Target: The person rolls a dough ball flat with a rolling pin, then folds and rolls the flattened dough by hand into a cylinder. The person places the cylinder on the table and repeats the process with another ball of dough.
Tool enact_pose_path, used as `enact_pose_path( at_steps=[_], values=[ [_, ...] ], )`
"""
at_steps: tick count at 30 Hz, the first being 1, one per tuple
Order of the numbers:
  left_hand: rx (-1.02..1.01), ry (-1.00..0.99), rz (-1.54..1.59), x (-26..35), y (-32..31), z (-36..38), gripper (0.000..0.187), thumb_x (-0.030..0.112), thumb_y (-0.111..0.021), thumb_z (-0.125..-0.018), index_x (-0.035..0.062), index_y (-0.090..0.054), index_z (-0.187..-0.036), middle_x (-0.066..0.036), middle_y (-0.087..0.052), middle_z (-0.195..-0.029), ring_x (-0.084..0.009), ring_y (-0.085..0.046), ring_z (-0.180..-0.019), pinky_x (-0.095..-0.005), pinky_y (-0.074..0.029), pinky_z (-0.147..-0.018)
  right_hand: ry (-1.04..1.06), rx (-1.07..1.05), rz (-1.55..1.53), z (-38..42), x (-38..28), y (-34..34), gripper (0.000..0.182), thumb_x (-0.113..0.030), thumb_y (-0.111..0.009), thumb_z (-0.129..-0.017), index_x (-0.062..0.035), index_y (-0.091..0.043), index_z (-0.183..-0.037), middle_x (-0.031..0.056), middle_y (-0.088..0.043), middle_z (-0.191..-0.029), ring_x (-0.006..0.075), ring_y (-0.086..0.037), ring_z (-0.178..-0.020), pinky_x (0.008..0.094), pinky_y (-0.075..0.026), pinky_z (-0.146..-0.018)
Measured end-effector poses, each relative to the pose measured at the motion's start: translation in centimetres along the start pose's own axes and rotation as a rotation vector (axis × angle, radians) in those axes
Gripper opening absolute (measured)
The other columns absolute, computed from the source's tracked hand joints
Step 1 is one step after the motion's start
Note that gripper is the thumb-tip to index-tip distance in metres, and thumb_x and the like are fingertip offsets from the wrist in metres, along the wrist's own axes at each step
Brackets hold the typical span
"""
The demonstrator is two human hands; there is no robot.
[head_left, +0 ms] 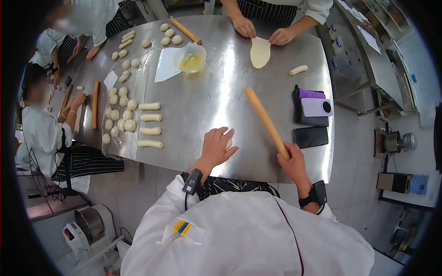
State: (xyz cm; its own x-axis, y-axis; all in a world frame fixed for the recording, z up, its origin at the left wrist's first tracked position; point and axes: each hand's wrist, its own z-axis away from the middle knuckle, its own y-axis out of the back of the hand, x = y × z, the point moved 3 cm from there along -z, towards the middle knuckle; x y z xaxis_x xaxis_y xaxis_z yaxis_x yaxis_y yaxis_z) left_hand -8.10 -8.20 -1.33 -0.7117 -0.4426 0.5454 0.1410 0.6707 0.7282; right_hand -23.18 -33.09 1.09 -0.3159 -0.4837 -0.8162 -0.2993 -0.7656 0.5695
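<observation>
My right hand (292,163) is wrapped round the near end of a wooden rolling pin (264,120), which points away and to the left over the steel table. Beside it, my left hand (215,148) lies with its fingers stretched out over a small piece of white dough (229,142). The dough shows between thumb and forefinger; my fingers hide the rest. To the left, several rolled dough logs (150,130) lie in a column. Further left are many round dough balls (123,101) on clear plastic film.
A bowl of yellowish liquid (191,60) stands beside a white scraper sheet (166,65). Phones (311,137) lie at the right edge. Across the table, a person's hands (264,37) hold a flattened dough sheet (260,53). Another rolling pin (186,31) lies at the back. Co-workers stand at left.
</observation>
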Motion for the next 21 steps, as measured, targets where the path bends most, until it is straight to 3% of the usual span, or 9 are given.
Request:
enact_pose_path(
  at_steps=[2,3,5,8,9,11,15,17,21],
  values=[
    [0.135,0.067,-0.027,0.2,1.1,0.8,0.059,0.028,-0.075,-0.076,0.0055,-0.055,-0.127,-0.016,-0.052,-0.130,-0.0338,-0.049,-0.117,-0.0477,-0.035,-0.100,0.316,-0.024,0.120,-1.8,-2.0,-0.7,0.039,-0.015,-0.072,-0.081,-0.0021,-0.061,-0.115,0.0114,-0.060,-0.101,0.0296,-0.062,-0.083,0.0369,-0.052,-0.076],
    [0.121,0.090,-0.024,0.0,2.0,1.7,0.059,0.028,-0.075,-0.076,0.0055,-0.055,-0.127,-0.016,-0.052,-0.130,-0.0338,-0.049,-0.117,-0.0477,-0.035,-0.100,0.300,-0.046,0.119,-2.6,-3.1,-0.7,0.039,-0.015,-0.072,-0.081,-0.0021,-0.061,-0.115,0.0114,-0.060,-0.101,0.0296,-0.062,-0.083,0.0369,-0.052,-0.076],
    [0.369,0.079,-0.153,-0.1,5.7,2.9,0.057,0.035,-0.066,-0.083,0.0032,-0.054,-0.129,-0.019,-0.050,-0.135,-0.0371,-0.045,-0.124,-0.0493,-0.030,-0.107,0.399,-0.317,0.227,-3.8,-6.2,-1.8,0.037,-0.018,-0.070,-0.083,-0.0044,-0.060,-0.116,0.0083,-0.060,-0.104,0.0294,-0.062,-0.085,0.0370,-0.051,-0.076],
    [0.116,0.058,-0.572,1.2,7.9,2.1,0.062,0.045,-0.056,-0.088,0.0014,-0.051,-0.132,-0.019,-0.046,-0.141,-0.0381,-0.037,-0.135,-0.0501,-0.021,-0.113,0.573,-0.470,0.356,-4.9,-8.4,-4.9,0.035,-0.021,-0.069,-0.085,-0.0078,-0.061,-0.116,0.0063,-0.060,-0.107,0.0280,-0.062,-0.090,0.0374,-0.050,-0.080],
    [0.108,0.071,-0.573,0.4,7.7,2.6,0.062,0.045,-0.056,-0.088,0.0014,-0.051,-0.132,-0.019,-0.046,-0.141,-0.0381,-0.037,-0.135,-0.0501,-0.021,-0.113,0.570,-0.484,0.351,-5.2,-8.0,-5.6,0.035,-0.021,-0.069,-0.085,-0.0078,-0.061,-0.116,0.0063,-0.060,-0.107,0.0280,-0.062,-0.090,0.0374,-0.050,-0.080],
    [-0.197,0.148,-0.537,-2.0,6.2,3.7,0.067,0.051,-0.049,-0.089,0.0019,-0.050,-0.135,-0.018,-0.043,-0.146,-0.0362,-0.031,-0.141,-0.0493,-0.014,-0.117,0.689,-0.514,0.478,-5.6,-6.7,-7.2,0.036,-0.020,-0.070,-0.083,-0.0116,-0.062,-0.117,0.0056,-0.060,-0.106,0.0262,-0.060,-0.095,0.0410,-0.047,-0.087],
    [-0.224,0.137,-0.429,-2.1,5.7,4.8,0.065,0.049,-0.050,-0.090,0.0021,-0.050,-0.135,-0.017,-0.045,-0.145,-0.0350,-0.035,-0.139,-0.0498,-0.019,-0.115,0.742,-0.288,0.610,-3.6,-5.6,-7.4,0.037,-0.020,-0.065,-0.086,-0.0091,-0.061,-0.120,0.0074,-0.060,-0.116,0.0262,-0.058,-0.109,0.0457,-0.040,-0.100],
    [-0.276,0.156,-0.361,-2.5,5.5,4.8,0.064,0.047,-0.049,-0.090,0.0013,-0.050,-0.135,-0.019,-0.046,-0.144,-0.0356,-0.036,-0.139,-0.0503,-0.023,-0.112,0.671,-0.114,0.760,-2.4,-5.5,-8.5,0.043,-0.025,-0.060,-0.089,-0.0033,-0.058,-0.125,0.0138,-0.054,-0.133,0.0307,-0.049,-0.126,0.0502,-0.031,-0.108],
    [-0.348,0.267,-0.299,-3.6,5.3,1.7,0.062,0.044,-0.046,-0.093,-0.0004,-0.049,-0.136,-0.020,-0.047,-0.143,-0.0377,-0.036,-0.138,-0.0521,-0.026,-0.110,0.516,-0.112,0.746,-2.4,-5.5,-9.6,0.049,-0.032,-0.054,-0.092,0.0014,-0.055,-0.127,0.0194,-0.045,-0.144,0.0357,-0.039,-0.136,0.0524,-0.025,-0.112]
  ],
)
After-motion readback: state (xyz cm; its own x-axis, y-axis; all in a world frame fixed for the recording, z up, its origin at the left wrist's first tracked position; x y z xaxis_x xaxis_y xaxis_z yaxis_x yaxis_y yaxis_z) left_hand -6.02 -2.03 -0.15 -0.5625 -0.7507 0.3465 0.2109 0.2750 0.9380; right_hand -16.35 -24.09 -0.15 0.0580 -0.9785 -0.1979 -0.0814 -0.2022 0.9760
